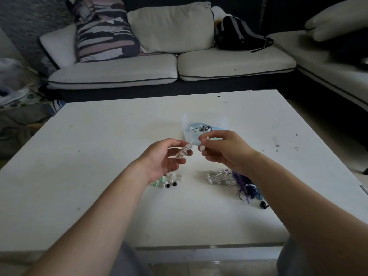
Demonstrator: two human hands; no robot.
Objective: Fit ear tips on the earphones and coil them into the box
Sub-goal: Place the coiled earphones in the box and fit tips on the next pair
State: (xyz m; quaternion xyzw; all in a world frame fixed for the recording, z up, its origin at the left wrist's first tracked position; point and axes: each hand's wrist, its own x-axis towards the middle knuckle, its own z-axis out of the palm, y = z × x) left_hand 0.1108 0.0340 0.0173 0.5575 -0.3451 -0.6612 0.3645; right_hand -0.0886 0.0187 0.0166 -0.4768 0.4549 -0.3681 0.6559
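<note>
Above the white table (99,176), my left hand (163,158) holds a coiled bundle of white earphone cable (184,151) between thumb and fingers. My right hand (221,150) pinches the free end of the same cable just to the right of the bundle. Behind my hands stands a clear plastic box (205,124) with coiled earphones inside. A small pile of loose ear tips (167,181), white, green and black, lies under my left wrist. White earphones (219,177) and purple and blue ones (247,188) lie tangled below my right hand.
A single black earbud (263,205) lies near my right forearm. A white sofa (173,68) with cushions and a black bag (239,34) stands beyond the table's far edge. Clutter sits on the floor at the left.
</note>
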